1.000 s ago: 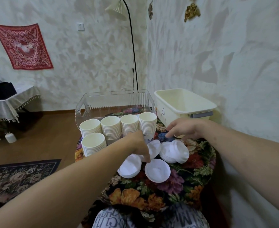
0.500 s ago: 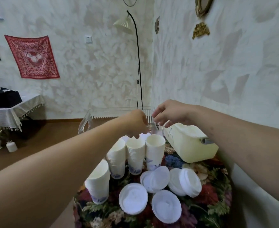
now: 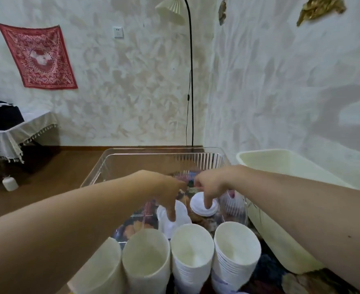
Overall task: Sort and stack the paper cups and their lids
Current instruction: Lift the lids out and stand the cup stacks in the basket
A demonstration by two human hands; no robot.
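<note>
I am at the lid step: both hands reach into the clear bin [image 3: 166,158] beyond the cup stacks. My left hand [image 3: 170,192] has its fingers curled down onto the near lids [image 3: 182,211], which lie just under it; I cannot tell whether it pinches one or only presses. My right hand [image 3: 208,187] is also turned down with fingers partly curled, one fingertip touching the top of the far lids [image 3: 203,205], a short stack directly beneath it. Whether anything is actually gripped there is not clear to me.

The far stack sits flat side up, its round face toward me and its short axis running vertical. The near lids lean, tilted toward my left hand, so they do not yet sit square.

Closer to me than both hands stand four cup stacks [image 3: 193,249] on the bench, mouths up, long axes upright. To the right of my right hand is the cream tub [image 3: 281,166].

Next, I judge, the leaning lids need to be levelled and seated, then my hands should come back out for the lids left outside the bin.
</note>
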